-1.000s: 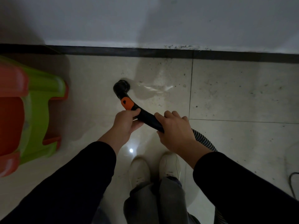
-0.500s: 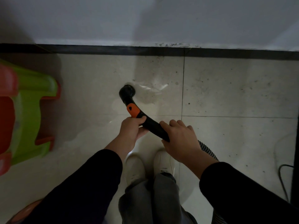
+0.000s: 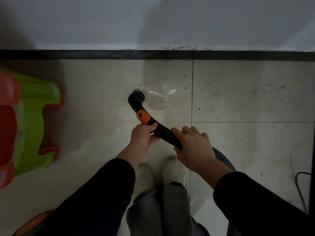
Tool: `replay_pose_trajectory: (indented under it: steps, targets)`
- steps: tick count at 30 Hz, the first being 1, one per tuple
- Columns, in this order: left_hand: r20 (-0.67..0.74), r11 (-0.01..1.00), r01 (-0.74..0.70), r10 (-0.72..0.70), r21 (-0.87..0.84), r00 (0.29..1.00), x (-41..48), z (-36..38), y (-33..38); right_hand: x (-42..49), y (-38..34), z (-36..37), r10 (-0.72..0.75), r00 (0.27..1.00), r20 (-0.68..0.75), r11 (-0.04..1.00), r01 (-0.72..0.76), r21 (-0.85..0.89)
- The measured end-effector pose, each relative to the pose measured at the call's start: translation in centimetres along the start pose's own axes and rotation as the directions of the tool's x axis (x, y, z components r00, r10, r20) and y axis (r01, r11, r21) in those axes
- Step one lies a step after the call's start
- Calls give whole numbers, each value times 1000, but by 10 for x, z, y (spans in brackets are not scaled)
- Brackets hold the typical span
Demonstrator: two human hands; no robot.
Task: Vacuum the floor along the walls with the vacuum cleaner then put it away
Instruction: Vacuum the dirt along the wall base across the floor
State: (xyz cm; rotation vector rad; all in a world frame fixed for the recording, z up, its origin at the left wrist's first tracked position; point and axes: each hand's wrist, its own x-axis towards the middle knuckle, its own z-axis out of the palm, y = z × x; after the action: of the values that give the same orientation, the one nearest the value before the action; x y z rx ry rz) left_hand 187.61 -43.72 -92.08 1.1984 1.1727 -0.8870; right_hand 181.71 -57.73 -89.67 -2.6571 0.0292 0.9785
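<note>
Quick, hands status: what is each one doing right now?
Left hand: grips the vacuum handle just below its orange part.
Right hand: grips the same handle lower down, near the ribbed hose.

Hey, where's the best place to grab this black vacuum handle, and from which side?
Take the curved black handle on its smooth stretch between the orange slider and the ribbed hose, coming from above. The left hand and right hand wrap it there; the hose would likely flex.
</note>
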Motion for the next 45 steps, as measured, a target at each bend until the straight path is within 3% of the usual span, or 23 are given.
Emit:
replay_pose_trajectory:
  steps: [29, 45]
  targets:
    - [-27, 994, -108, 108, -9, 994, 37, -23, 75, 80, -35, -13, -66, 994, -90, 997, 69, 40]
    - [22, 994, -104, 103, 46, 994, 32, 9, 65, 61, -11, -21, 26, 996, -90, 998, -21, 61]
